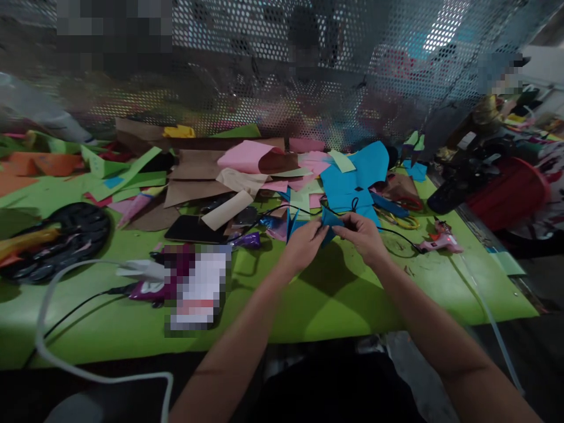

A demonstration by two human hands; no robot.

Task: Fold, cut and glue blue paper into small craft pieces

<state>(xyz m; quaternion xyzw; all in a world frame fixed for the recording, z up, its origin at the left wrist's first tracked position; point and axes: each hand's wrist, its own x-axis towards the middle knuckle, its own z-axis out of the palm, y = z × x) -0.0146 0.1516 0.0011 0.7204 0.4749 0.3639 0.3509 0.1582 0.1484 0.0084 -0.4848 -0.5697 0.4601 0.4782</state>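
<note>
Both of my hands meet above the green table, pinching a small folded piece of blue sheet material (326,228) that could be paper or felt. My left hand (305,242) grips its left side, and pointed blue edges (292,224) stick up beside those fingers. On the right side, my right hand (362,232) has thumb and fingertips closed on the piece's edge. Just behind the hands lie larger blue sheets (348,201) and a pale green strip (304,202). A thin black cable passes behind my fingers. The fingers hide part of the folded piece.
A pink glue gun (443,242) lies right on the green table (352,299). To the left are a purple glue gun (152,289), a black phone (194,230) and a black round tray (88,235). Brown, pink and green sheets (194,164) pile against a perforated metal panel (273,70).
</note>
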